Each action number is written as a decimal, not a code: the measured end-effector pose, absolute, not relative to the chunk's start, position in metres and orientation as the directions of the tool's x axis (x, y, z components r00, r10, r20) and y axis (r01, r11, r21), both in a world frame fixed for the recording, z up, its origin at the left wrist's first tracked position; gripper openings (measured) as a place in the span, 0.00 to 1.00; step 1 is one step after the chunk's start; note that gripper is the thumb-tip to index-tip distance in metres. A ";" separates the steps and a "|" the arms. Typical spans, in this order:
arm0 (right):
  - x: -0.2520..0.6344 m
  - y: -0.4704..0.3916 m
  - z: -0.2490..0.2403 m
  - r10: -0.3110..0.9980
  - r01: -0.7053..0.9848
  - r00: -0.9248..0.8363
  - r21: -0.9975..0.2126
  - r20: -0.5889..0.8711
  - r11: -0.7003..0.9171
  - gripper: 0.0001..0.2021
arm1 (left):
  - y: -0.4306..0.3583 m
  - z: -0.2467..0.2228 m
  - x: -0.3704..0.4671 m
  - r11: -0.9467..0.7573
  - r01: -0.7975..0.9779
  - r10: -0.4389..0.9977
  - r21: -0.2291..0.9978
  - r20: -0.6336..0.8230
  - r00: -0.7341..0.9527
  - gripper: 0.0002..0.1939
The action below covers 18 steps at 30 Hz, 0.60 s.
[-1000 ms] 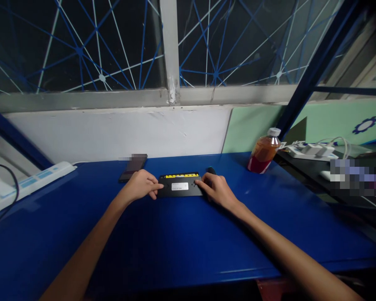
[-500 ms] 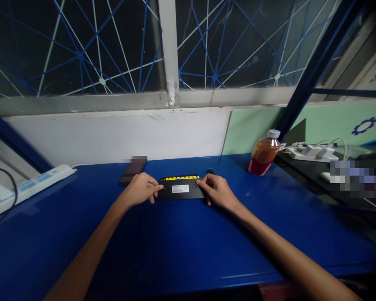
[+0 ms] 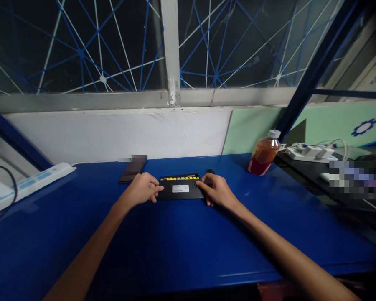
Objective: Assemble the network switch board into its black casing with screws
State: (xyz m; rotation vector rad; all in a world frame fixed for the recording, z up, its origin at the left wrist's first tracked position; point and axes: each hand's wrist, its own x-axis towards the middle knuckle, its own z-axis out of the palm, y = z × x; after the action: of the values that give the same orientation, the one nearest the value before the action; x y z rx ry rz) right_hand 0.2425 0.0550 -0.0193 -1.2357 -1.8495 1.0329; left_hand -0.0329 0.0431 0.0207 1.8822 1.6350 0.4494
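A flat black rectangular device [image 3: 180,194] lies between my hands on the blue table [image 3: 175,246]. It bears a white label [image 3: 180,188], and a yellow strip broken by dark and pale patches [image 3: 182,178] runs along its far edge. My left hand [image 3: 144,188] pinches its left end, thumb on top and fingers curled underneath. At the right end, my right hand [image 3: 217,189] grips it with the thumb near some small holes. Just behind my right hand, a small dark object [image 3: 211,171] is mostly hidden.
A dark phone-like slab [image 3: 133,169] lies left of the device. On the right stands a bottle of orange-brown drink [image 3: 264,152]. A white power strip [image 3: 47,179] with a cable runs along the left side; another power strip [image 3: 311,153] with plugs sits at far right.
Both hands stay in almost the same place on the black device. The yellow strip at its far edge now looks more broken up by dark patches, and the edge appears slightly raised.
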 end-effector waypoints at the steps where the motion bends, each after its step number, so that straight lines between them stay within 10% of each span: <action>1: 0.243 0.055 -0.018 0.939 0.415 -0.323 -0.875 0.114 0.249 0.14 | 0.044 0.020 -0.033 -0.059 0.775 0.975 0.629 -0.130 0.180 0.19; 18: 0.249 0.052 -0.009 0.879 0.608 -0.429 -0.652 0.211 0.453 0.29 | 0.041 0.013 -0.030 -0.473 0.844 0.881 0.253 0.120 0.458 0.40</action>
State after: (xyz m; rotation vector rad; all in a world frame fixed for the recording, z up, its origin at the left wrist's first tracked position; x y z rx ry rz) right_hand 0.2489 0.0522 -0.0092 -1.2384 -2.1744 0.6700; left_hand -0.0299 0.0406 0.0134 2.5446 1.5180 0.3518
